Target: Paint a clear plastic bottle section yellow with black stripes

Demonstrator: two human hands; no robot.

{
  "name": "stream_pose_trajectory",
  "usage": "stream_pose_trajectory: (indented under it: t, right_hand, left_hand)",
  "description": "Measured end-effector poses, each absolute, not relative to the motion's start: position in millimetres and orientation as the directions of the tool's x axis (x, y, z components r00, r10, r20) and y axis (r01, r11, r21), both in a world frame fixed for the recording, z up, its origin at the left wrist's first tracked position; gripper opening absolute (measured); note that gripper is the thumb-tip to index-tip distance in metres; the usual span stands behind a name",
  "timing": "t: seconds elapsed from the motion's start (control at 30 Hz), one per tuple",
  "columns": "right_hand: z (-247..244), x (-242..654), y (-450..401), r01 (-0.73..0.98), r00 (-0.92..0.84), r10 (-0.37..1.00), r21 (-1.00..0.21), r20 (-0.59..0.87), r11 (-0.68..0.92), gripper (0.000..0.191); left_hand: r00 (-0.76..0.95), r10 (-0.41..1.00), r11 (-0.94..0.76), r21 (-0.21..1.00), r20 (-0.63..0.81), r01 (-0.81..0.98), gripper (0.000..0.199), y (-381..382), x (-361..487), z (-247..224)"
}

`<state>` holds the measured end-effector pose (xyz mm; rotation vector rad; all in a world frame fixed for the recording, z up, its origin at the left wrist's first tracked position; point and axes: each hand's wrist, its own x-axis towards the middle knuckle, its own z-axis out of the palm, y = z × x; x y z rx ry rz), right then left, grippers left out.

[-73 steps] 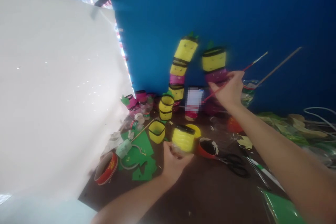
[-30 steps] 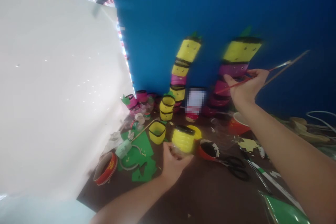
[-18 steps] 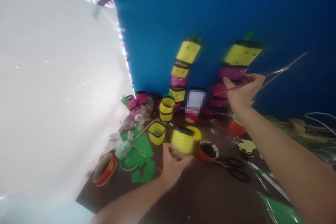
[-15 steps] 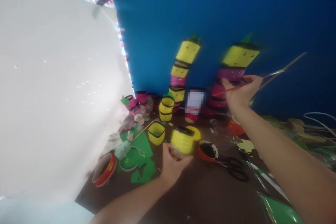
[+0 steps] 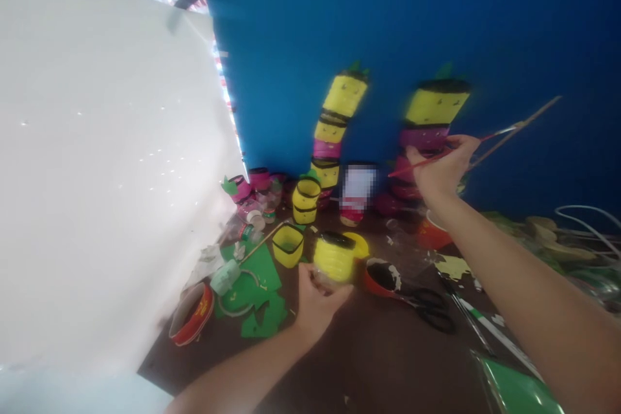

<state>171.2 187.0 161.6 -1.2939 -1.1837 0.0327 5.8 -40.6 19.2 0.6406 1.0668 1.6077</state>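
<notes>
Low in the middle, my left hand point(image 5: 320, 301) is wrapped round the lower, clear part of a yellow cup point(image 5: 334, 259) with a black rim. My right hand point(image 5: 444, 165) is raised at the right, its fingers closed on a thin red paintbrush point(image 5: 495, 136); a brown stick point(image 5: 538, 116) crosses near the brush's far end. Behind that hand stands a tall stack of yellow and magenta cups point(image 5: 436, 107) with a green top. The yellow cup is beside a small open yellow cup point(image 5: 288, 246) and in front of a yellow disc-like piece point(image 5: 359, 244).
Black-handled scissors point(image 5: 434, 310) lie right of the yellow cup, by a red bowl point(image 5: 381, 278) of dark paint. Green sheets point(image 5: 264, 272), a tape ring point(image 5: 237, 294) and a red band point(image 5: 194, 315) are at left. Another stack point(image 5: 327, 149) stands behind.
The whole view has shifted slightly. My right hand and the tall stack beside it have moved a little left; both hands keep their holds.
</notes>
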Motion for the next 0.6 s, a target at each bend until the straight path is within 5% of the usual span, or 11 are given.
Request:
stream_pose_trajectory:
  t: [0.4, 0.6]
  right_hand:
    - [169, 166, 181, 0.477, 0.501, 0.619, -0.790, 0.605, 0.385, 0.054]
    - [171, 172, 187, 0.456, 0.465, 0.639, -0.785, 0.612, 0.420, 0.056]
  left_hand:
    - [-0.194, 0.980, -0.026, 0.924, -0.053, -0.381, 0.053, -41, 4, 15]
    - [-0.115, 0.993, 0.015, 0.997, -0.005, 0.080, 0.055, -49, -9, 16]
